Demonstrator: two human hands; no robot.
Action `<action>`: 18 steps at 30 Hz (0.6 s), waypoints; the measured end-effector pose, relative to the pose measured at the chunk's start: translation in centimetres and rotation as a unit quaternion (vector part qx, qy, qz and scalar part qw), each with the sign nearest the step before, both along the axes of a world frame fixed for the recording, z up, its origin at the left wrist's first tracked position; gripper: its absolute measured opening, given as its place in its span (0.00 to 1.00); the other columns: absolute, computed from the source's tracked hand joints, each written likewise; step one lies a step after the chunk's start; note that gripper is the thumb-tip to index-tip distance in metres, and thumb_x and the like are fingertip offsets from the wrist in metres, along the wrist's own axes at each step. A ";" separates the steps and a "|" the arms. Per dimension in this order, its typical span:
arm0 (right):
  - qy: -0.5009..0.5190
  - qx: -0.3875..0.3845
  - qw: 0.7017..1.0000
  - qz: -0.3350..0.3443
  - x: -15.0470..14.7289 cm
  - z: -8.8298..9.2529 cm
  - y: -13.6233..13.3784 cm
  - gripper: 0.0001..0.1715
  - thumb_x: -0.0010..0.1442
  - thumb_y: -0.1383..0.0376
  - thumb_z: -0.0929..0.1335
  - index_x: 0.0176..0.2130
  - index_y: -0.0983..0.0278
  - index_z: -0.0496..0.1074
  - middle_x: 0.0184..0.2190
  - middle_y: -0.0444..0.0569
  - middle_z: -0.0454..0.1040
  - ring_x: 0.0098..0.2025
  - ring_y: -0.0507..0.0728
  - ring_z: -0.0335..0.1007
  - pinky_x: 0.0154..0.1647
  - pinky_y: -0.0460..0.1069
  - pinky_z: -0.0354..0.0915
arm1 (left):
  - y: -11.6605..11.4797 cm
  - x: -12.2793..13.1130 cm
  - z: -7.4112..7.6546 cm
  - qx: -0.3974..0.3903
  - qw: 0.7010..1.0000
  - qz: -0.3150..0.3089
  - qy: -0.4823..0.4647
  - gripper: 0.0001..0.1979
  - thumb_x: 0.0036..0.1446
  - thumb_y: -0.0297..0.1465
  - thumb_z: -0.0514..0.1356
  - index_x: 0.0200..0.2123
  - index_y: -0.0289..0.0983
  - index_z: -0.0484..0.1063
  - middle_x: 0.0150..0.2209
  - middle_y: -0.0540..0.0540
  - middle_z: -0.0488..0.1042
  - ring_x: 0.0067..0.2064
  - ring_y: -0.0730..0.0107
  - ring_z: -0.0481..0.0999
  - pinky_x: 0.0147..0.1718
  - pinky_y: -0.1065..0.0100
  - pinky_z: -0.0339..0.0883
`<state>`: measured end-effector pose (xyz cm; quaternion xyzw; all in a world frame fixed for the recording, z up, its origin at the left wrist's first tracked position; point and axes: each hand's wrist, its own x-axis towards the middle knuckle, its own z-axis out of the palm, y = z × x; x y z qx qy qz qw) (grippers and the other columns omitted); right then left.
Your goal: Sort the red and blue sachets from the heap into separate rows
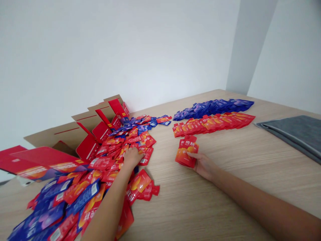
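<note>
My right hand [205,164] is closed around a small fanned stack of red pouches [187,152], held just above the table with the thumb on the front one. The pouches are printed with orange fruit and white characters. My left hand [133,155] reaches down onto a loose pile of red and blue pouches [107,160]. Its thumb stands apart from the fingers, whose tips are partly lost among the red pouches. To the far right of the pile lie a neat overlapping row of red pouches [213,124] and, behind it, a row of blue pouches [215,107].
Open red cardboard boxes [87,147] with brown inner flaps [86,118] line the left side, behind the pile. A dark grey folded item [296,132] lies at the right on the wooden table [200,204]. A white wall [160,50] stands behind.
</note>
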<state>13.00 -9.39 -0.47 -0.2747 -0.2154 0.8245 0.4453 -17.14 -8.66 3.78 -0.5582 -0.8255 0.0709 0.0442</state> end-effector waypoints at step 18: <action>0.033 0.024 0.999 0.025 -0.1 0.3 -0.5 0.10 0.53 0.68 0.71 0.39 0.63 0.74 0.38 0.47 0.78 0.37 0.55 0.75 0.45 0.54 0.70 | 1.3 1.5 2.4 0.176 0.960 -0.063 -0.210 0.10 0.57 0.35 0.49 0.26 0.38 0.62 0.27 0.49 0.70 0.32 0.69 0.71 0.30 0.71 0.61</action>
